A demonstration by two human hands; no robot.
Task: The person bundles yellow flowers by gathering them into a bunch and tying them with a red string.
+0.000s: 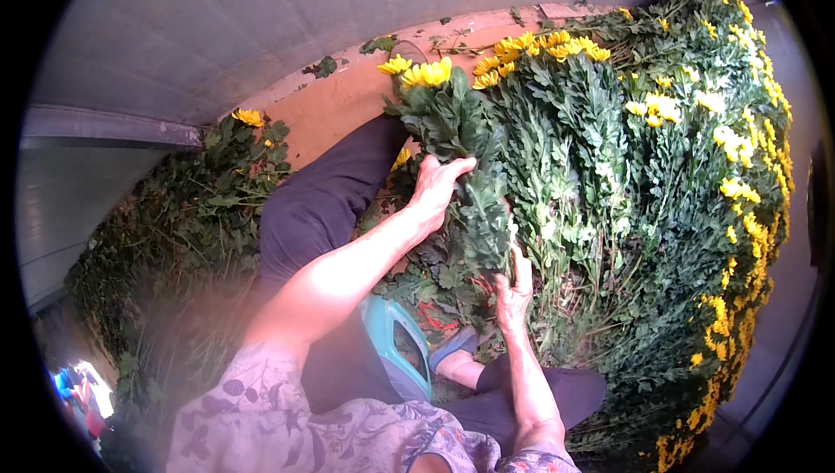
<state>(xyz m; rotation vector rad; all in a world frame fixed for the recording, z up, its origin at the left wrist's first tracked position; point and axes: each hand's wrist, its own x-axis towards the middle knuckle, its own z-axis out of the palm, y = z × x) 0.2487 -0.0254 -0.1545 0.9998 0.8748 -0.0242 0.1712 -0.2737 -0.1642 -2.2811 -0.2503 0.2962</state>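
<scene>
In front of me is a leafy bunch of yellow chrysanthemums (pixel 479 140) with its blooms pointing away. My left hand (pixel 436 189) is at the left side of the bunch, thumb and forefinger laid against the leaves partway up the stems. Lower down, my right hand (pixel 514 293) grips the stem end, its fingers partly hidden by foliage. Two open yellow flower heads (pixel 427 73) top the bunch. Right beside it lie more chrysanthemum stems (pixel 561 147), side by side, with yellow blooms at their far end.
A large chrysanthemum heap (pixel 678 264) curves along the right. Stripped leaves and stems (pixel 196 212) lie at left. A teal plastic stool (pixel 385 326) is between my legs, near red ties (pixel 437 318) and my shoe (pixel 453 346). A grey panelled wall (pixel 313 10) bounds the far side.
</scene>
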